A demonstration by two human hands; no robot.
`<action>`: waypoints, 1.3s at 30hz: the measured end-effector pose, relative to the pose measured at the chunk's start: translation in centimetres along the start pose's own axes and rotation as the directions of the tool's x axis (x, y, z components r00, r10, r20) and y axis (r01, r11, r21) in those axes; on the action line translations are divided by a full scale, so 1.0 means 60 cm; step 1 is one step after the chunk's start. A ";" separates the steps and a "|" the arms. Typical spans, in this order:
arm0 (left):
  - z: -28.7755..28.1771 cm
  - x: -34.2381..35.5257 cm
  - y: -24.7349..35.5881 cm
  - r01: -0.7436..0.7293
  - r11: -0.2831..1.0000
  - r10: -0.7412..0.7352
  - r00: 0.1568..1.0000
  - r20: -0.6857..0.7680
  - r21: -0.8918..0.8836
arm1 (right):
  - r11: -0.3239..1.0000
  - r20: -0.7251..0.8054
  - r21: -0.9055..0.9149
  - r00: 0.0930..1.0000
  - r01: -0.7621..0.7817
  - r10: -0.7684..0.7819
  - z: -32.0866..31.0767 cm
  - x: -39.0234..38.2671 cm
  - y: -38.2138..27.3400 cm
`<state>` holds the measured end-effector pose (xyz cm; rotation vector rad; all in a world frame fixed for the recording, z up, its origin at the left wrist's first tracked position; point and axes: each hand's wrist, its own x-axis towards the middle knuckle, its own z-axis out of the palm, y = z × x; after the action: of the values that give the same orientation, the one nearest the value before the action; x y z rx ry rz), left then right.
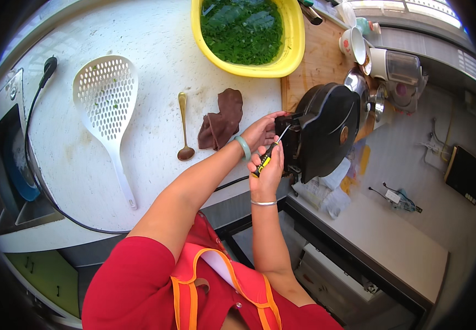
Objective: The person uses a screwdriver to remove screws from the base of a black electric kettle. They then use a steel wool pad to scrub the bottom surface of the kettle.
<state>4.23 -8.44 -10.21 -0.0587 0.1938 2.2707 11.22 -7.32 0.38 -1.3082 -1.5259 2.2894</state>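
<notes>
A black rounded appliance (326, 132), standing tilted at the counter's right, is gripped at its near-left edge by my left hand (260, 130), fingers curled over it and partly hidden. My right hand (266, 172) is closed round a yellow-and-black screwdriver (262, 163), its metal shaft reaching up to the appliance's side by my left hand. A brown cloth (219, 124) lies left of my hands, beside a small brass-coloured spoon (185, 153).
A white slotted strainer (105, 102) lies on the white counter (155, 71), with a black cable and sink (18, 214) leftward. A yellow basin (292, 55) of greens sits at the back beside a wooden board (309, 80), bowls (352, 44) and appliances (400, 69).
</notes>
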 end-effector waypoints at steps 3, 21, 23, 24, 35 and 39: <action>-0.003 0.001 -0.001 0.015 1.000 -0.015 1.000 -0.009 0.015 | 0.997 0.052 -0.075 0.998 -0.031 0.035 -0.023 -0.006 -0.010; 0.004 -0.002 0.013 0.094 0.995 -0.098 0.992 -0.081 -0.045 | 0.983 -0.176 -0.163 0.978 0.088 -0.116 0.005 -0.023 0.043; 0.001 -0.001 0.012 0.096 0.994 -0.100 0.992 -0.076 -0.060 | 0.986 -0.190 -0.143 0.975 0.089 -0.115 0.015 -0.024 0.045; 0.001 -0.001 0.014 0.096 0.993 -0.101 0.992 -0.073 -0.067 | 0.986 -0.186 -0.142 0.975 0.093 -0.119 0.017 -0.025 0.045; -0.019 0.008 0.002 0.147 0.986 -0.156 0.981 -0.117 -0.081 | 0.984 -0.273 -0.131 0.949 0.124 -0.156 0.059 -0.016 0.033; -0.023 0.010 0.003 0.166 0.981 -0.178 0.976 -0.125 -0.105 | 0.985 -0.283 -0.144 0.950 0.093 -0.131 0.062 -0.004 0.027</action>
<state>3.69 -8.33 -11.62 -0.2684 0.1463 2.1026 9.40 -10.90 -0.28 -1.4717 -1.6186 1.8575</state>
